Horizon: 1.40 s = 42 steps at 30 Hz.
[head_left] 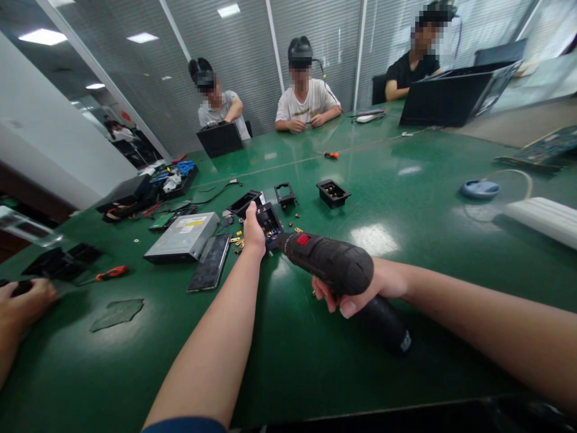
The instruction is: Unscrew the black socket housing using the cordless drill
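Observation:
My left hand [255,231] is closed on a small black plastic box [271,221] with metal parts inside, its open side turned toward the right. In my right hand [347,296] is a black cordless drill [333,261] with a red switch on top, gripped by its handle. The drill's nose points left and meets the box; its bit tip is hidden. Around the box lie small brass pieces [238,242], another black box [246,203], a black frame [285,193] and, farther right, a black box with brass parts [332,193].
A silver disc drive [184,236] and a dark phone [210,263] lie left of my arm. Beyond are an orange screwdriver [112,273], a tool tray [180,180] and another person's hand [27,304]. Several people sit across the green table [433,240]. A white power strip [545,219] lies right.

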Each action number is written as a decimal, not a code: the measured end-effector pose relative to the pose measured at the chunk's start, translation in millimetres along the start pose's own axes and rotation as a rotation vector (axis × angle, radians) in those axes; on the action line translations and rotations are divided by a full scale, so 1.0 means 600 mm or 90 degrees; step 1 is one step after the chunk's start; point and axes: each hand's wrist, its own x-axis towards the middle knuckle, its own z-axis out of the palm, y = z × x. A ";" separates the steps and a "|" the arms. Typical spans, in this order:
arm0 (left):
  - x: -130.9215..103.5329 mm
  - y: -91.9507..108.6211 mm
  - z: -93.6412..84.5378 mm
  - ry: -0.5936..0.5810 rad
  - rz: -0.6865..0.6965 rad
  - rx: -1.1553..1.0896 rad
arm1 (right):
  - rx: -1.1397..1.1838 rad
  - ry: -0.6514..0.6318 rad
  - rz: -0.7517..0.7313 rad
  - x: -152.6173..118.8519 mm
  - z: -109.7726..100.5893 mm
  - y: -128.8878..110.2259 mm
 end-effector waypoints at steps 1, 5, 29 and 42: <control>0.000 0.000 0.000 0.001 0.000 0.000 | -0.002 -0.001 0.000 0.000 0.000 0.001; -0.001 0.001 0.000 0.006 -0.006 -0.007 | -0.001 -0.007 0.001 0.000 0.001 -0.001; 0.008 -0.007 -0.005 0.003 0.004 -0.006 | 0.041 0.015 0.035 -0.004 0.010 -0.015; 0.003 -0.003 -0.005 0.004 -0.009 -0.005 | 0.085 -0.002 0.047 -0.007 0.001 -0.009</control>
